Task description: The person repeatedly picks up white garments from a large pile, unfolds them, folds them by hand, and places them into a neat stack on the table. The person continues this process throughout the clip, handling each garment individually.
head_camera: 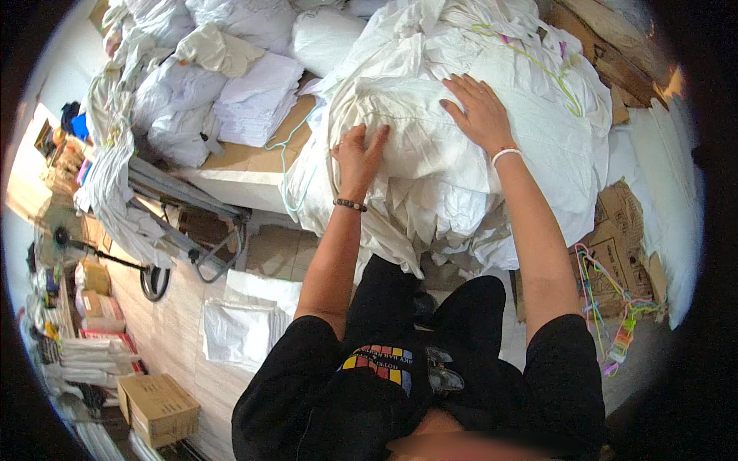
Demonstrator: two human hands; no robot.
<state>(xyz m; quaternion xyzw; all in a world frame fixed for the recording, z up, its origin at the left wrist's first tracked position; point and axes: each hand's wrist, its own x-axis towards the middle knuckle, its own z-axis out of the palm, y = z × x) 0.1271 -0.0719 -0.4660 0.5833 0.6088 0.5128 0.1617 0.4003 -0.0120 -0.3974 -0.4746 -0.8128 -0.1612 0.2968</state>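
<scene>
A large heap of white cloth (548, 138) rises before me, its creased folds hanging over the front toward my knees. My right hand (479, 112) lies flat on top of it, palm down with the fingers spread. On the heap's left part, my left hand (361, 154) touches a cream-tinted fold (403, 129) with bent fingers, the thumb apart from them. Whether those fingers pinch the fabric cannot be made out. A yellow-green plastic hanger (542, 66) rests on the heap's upper right. Along its left side hangs a light-blue hanger (283, 167).
Left of the heap, a stack of folded white cloth (259, 101) sits beside stuffed white bundles (181, 95). Folded white sheets (245, 328) lie on the floor. A pedestal fan (60, 235) and a cardboard box (158, 409) stand left. Colourful hangers (617, 288) hang at right by cardboard (620, 230).
</scene>
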